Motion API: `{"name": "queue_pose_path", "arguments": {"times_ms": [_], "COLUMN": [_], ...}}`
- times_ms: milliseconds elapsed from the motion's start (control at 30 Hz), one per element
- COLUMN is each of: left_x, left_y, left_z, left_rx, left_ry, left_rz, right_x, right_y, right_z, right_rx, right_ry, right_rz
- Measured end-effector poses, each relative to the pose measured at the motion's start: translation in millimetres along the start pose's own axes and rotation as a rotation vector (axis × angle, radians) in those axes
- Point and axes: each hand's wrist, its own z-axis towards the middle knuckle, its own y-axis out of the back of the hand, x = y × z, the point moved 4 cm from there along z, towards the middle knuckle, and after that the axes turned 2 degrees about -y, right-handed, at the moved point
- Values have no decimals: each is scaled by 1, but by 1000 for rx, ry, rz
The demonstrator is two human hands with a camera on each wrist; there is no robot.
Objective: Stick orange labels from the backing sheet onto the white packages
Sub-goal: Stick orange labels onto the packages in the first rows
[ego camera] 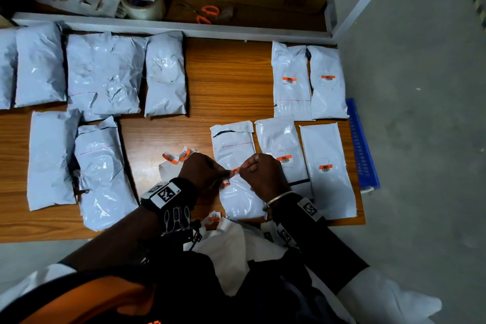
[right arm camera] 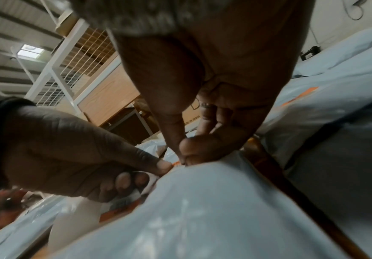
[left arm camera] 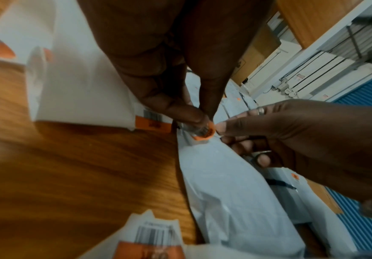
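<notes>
Left hand [ego camera: 203, 169]: fingers curled, thumb and forefinger pinching one end of a small orange label [ego camera: 236, 171] at the lower centre of the head view.
Right hand [ego camera: 259, 173]: also curled, its fingertips [left arm camera: 221, 127] nipping the other end of the same label, so the two hands meet over it.
Why held so: probably to keep the sticky strip taut and flat above the package [ego camera: 236, 166] before it goes down, or to finish peeling it; which one cannot be told.
Target package: lies lengthwise directly under the hands, no label on its visible face yet.
Labelled group [ego camera: 307, 81]: four packages to the right of the frame each carry an orange label, set apart, likely as the finished pile.
Unlabelled group [ego camera: 105, 73]: plain white packages fill the upper left and left of the surface [ego camera: 228, 73], well apart from the finished ones.
Backing sheet [ego camera: 168, 168]: white paper just left of the left hand, with spare orange labels [ego camera: 176, 156] curling at its upper edge, kept within easy reach.
Progress: judged under halfway, more bare packages than labelled ones.
Risk: the label may fold onto itself or land crooked on the crinkled plastic.
</notes>
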Motion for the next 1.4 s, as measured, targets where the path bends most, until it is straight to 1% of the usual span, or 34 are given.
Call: {"name": "queue_pose_path", "arguments": {"times_ms": [67, 167, 267, 367, 433, 467, 500, 567, 600, 667, 733, 767, 900, 967, 1033, 1100, 1200, 1267, 1333, 1400], "left_x": [-1, -1, -2, -8, -8, -9, -13, -20, -23, -27, -25, -24, -19, -15, -8, -1, 2, -2, -8, -13], "left_y": [-1, 0, 0, 2, 2, 3, 4, 5, 8, 16, 23, 26, 37, 46, 55, 61, 61, 59, 57, 55], "left_z": [1, 2, -2, -7, -7, -9, -11, -16, -19, -25, -26, -27, -31, -29, -23, -16, -9, -5, 0, 7], "left_rx": [-1, -11, -27, -42, -40, -34, -30, -26, -46, -106, -132, -134, -141, -182, -236, -260, -241, -223, -196, -178], "left_ry": [12, 19, 14, -6, 8, 11, 3, -23, -42, -69, -76, -80, -146, -166, -154, -98, -81, -80, -56, -42], "left_rz": [10, 26, 30, 26, 23, 26, 19, -71, -118, -166, -205, -205, -128, -105, -138, -242, -355, -366, -339, -206], "right_x": [1, 2, -2, -9, -10, -9, -5, 2, 5, 9, 10, 11, 21, 28, 33, 35, 35, 34, 33, 33], "right_y": [1, 9, 18, 14, 10, 9, 9, 11, 11, 8, 2, -1, -9, -8, -3, 2, 5, 5, 3, 0], "right_z": [-6, -12, -9, -12, -15, -15, -16, -20, -24, -30, -34, -34, -18, -7, 4, 14, 21, 22, 21, 18], "right_rx": [-22, -109, -114, -91, -63, -60, -71, -106, -104, -44, 36, 50, 50, 43, 11, -6, -18, -24, -14, -10], "right_ry": [28, 64, 6, 27, 40, 72, 136, 317, 387, 451, 459, 464, 470, 481, 470, 442, 439, 445, 460, 473], "right_rz": [-51, -246, -235, -212, -205, -198, -177, -147, -167, -280, -376, -391, -394, -359, -294, -271, -261, -250, -234, -220]}}
